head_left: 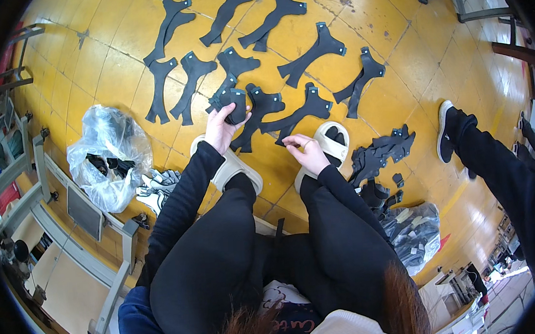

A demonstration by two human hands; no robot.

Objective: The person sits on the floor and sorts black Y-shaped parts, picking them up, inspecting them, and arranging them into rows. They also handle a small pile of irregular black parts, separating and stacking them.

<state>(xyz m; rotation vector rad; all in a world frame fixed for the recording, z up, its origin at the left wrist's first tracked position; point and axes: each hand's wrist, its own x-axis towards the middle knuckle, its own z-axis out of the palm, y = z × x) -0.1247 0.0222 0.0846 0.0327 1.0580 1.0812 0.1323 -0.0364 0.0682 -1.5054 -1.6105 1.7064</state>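
My left hand (220,130) is closed round a small stack of dark, folded fabric pieces (236,106) with a tiny light label on top. My right hand (307,154) hovers low between my feet, fingertips drawn together by the lower end of a dark Y-shaped fabric piece (304,110); whether they pinch it cannot be made out. Just left of that lies another dark cut piece (263,107). Several more forked pieces, such as one near the top (274,19) and one at the right (361,81), are spread over the floor, each with a small pale label.
Yellow tiled floor (415,63) lies under everything. At the left stands a clear plastic bag (110,153) with dark items, beside pale striped gloves or cloths (159,188). A dark fabric heap (381,154) and another plastic bag (416,234) are at the right. A person's leg (496,157) stands farther right.
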